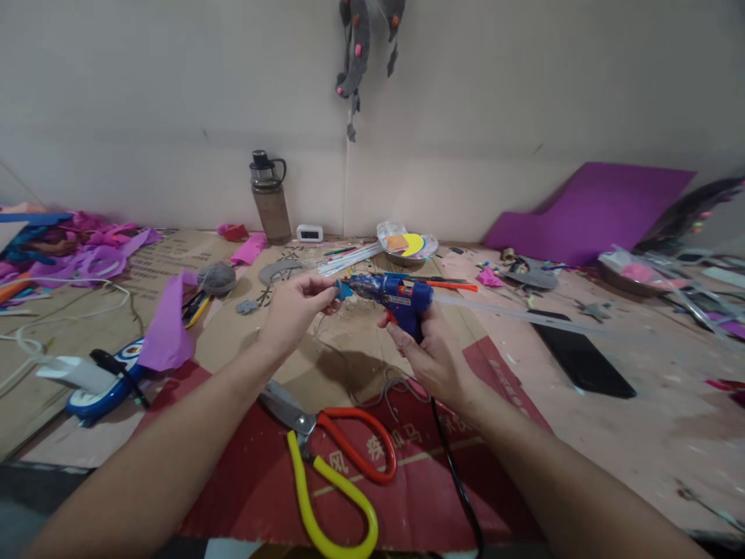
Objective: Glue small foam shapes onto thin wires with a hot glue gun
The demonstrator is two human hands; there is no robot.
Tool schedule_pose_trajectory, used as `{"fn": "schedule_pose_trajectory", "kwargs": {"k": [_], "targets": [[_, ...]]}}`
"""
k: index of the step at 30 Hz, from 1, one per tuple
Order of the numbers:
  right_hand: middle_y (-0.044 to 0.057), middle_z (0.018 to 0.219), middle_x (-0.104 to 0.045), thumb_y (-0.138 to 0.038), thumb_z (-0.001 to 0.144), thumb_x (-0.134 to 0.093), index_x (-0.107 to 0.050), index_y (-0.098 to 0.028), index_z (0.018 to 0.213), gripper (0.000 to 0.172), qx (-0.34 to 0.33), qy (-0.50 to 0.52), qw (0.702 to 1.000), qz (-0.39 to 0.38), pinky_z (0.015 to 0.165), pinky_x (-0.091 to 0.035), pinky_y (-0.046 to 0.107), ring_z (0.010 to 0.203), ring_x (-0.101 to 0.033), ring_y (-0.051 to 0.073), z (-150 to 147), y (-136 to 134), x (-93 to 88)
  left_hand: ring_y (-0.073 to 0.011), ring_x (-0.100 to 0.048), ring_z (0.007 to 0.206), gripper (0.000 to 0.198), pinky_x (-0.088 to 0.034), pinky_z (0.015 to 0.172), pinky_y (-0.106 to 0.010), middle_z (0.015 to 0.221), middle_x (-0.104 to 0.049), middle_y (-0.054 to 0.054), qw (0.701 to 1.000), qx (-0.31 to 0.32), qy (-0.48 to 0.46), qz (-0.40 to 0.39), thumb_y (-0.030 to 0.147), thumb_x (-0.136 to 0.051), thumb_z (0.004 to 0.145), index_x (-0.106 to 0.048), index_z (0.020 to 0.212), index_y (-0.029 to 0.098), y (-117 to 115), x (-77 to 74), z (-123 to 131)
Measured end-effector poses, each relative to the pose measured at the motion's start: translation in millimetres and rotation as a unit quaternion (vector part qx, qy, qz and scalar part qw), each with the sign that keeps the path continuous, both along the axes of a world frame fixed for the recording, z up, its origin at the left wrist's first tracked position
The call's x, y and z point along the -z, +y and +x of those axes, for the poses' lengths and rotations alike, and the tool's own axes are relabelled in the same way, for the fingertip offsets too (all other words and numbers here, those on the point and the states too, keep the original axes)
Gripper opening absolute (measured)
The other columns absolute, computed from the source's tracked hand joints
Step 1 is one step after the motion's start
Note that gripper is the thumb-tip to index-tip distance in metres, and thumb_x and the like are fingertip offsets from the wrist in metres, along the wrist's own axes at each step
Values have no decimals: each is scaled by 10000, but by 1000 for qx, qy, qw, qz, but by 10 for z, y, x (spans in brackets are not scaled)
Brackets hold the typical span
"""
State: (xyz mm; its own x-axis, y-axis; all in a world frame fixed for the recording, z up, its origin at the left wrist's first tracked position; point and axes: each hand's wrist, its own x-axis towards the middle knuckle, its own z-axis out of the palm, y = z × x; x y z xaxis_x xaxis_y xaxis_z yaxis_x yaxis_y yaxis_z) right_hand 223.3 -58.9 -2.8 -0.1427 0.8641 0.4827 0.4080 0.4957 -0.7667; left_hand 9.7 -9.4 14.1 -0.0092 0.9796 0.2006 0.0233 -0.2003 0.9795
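Note:
A blue hot glue gun (396, 296) with an orange trigger is held level above the table, nozzle pointing left. My right hand (434, 359) is wrapped round its grip from below, and its black cord (457, 473) runs down toward me. My left hand (296, 308) is closed in a pinch right at the nozzle tip; whatever its fingers hold is too small to make out. Below the hands lie scissors (331, 458) with one red and one yellow handle, resting on a red printed cardboard sheet (407, 481).
Brown water bottle (270, 199) and small white clock (310, 233) stand by the wall. Purple paper (168, 326), pink scraps (87, 248), white cable (35, 326), blue tape dispenser (105, 384) on the left. Black phone (582, 357), purple foam sheet (587, 210), bowl (407, 247), grey felt pieces on the right.

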Motion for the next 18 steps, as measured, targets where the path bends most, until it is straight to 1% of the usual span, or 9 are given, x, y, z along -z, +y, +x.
{"fn": "schedule_pose_trajectory", "kwargs": {"k": [3, 5, 11, 15, 18], "targets": [[124, 979, -635, -406, 917, -511, -546, -164, 1056, 281, -2, 5, 999, -32, 744, -504, 406, 848, -603, 233, 3, -11, -7, -132, -648, 580, 228, -504, 574, -255, 670, -707, -33, 1000, -2, 2, 0, 305, -757, 713, -695, 846, 131, -4, -12, 1], [131, 981, -632, -415, 913, -511, -544, -162, 1047, 288, 1, 5, 999, -39, 738, -501, 409, 857, -601, 241, 7, -13, 0, -130, -649, 579, 225, -508, 577, -253, 666, -705, -31, 1000, -6, 2, 0, 304, -759, 713, -697, 842, 130, -8, -22, 2], [119, 971, -638, -404, 927, -506, -540, -168, 1064, 275, -12, 2, 999, -32, 732, -495, 391, 862, -603, 236, 24, 4, 43, -125, -647, 578, 208, -506, 576, -246, 661, -703, -28, 1000, 0, 5, 1, 298, -756, 722, -703, 836, 132, -21, -34, 8], [118, 978, -644, -408, 923, -513, -534, -178, 1076, 277, -5, 1, 999, -33, 716, -495, 380, 860, -606, 238, 26, 6, 49, -119, -640, 575, 205, -502, 573, -241, 666, -702, -24, 1000, -3, -3, 0, 296, -758, 723, -702, 834, 133, -23, -41, 9], [115, 961, -643, -411, 921, -508, -532, -178, 1062, 273, -4, 0, 999, -33, 735, -498, 391, 859, -607, 239, 22, 1, 36, -115, -633, 577, 203, -501, 576, -240, 669, -698, -23, 1000, -7, -1, 8, 298, -758, 724, -703, 829, 133, -28, -48, 9]]}}
